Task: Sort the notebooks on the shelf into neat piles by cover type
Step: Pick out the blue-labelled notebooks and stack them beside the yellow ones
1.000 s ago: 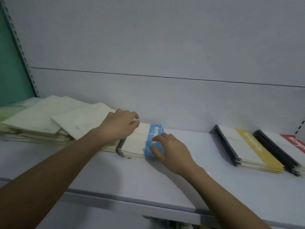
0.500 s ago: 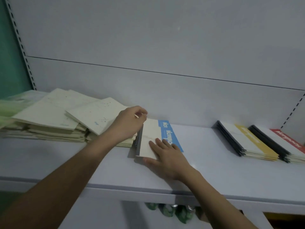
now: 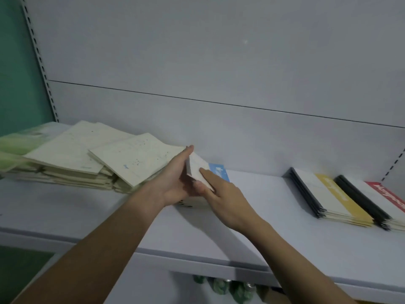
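Holding a small stack of blue-banded notebooks point(image 3: 200, 172) between both hands, you have it tipped up off the shelf point(image 3: 263, 216) near the middle, close to the back wall point(image 3: 197, 62). Your left hand point(image 3: 175, 183) cups the spine side with fingers closed around the edge; your right hand point(image 3: 221, 194) lies flat on the top cover with the thumb tucked beneath. In my judgement the risk is slippage: the covers look smooth and thin, the stack is tilted, and a loose squeeze could let the lower notebooks fan out or drop. A second hazard is the cream pile point(image 3: 92, 163) just beside your left wrist; it is splayed and uneven, its top notebook overhanging, so a nudge of the forearm could slide it off. The cream covers appear matte and speckled, flat and soft-edged. Well apart to the right, the yellow-banded pile point(image 3: 328, 194) and the red-banded pile point(image 3: 377, 200) sit squared, with dark spines aligned. The shelf is plain, smooth and pale.
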